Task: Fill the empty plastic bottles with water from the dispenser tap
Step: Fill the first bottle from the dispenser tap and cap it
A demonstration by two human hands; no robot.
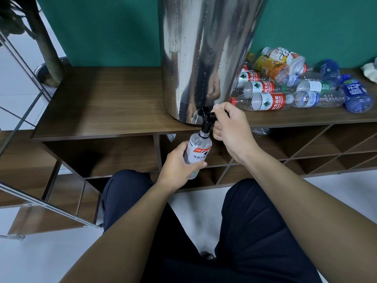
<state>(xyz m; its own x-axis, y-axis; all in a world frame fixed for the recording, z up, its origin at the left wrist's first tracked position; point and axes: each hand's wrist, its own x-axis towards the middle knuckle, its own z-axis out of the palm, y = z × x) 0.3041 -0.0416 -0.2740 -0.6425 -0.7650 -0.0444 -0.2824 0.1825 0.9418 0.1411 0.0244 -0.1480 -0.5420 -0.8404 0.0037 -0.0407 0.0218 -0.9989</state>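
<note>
My left hand [179,164] is wrapped around the body of a clear plastic bottle with a white and red label [197,153], fingers clamped on its lower half and thumb across the front. I hold it tilted slightly, its open neck pressed up against the spout of the black plastic tap [207,119]. My right hand [232,129] is closed on the tap's black lever, thumb and fingers pinched around it from the right side.

The tap sticks out from the bottom of a tall, shiny stainless-steel dispenser drum [204,58], whose surface is beaded with droplets and mirrors my hands. The drum stands at the front edge of a dark wood-grain shelf unit [102,103] with open compartments underneath.

To the right of the drum, on the same shelf top, lies a heap of empty plastic bottles [295,84] on their sides: several clear ones with red and white labels, an orange one, and a few blue ones. A green wall [102,27] rises behind. My knees in dark trousers [255,221] are below, over a pale floor.
</note>
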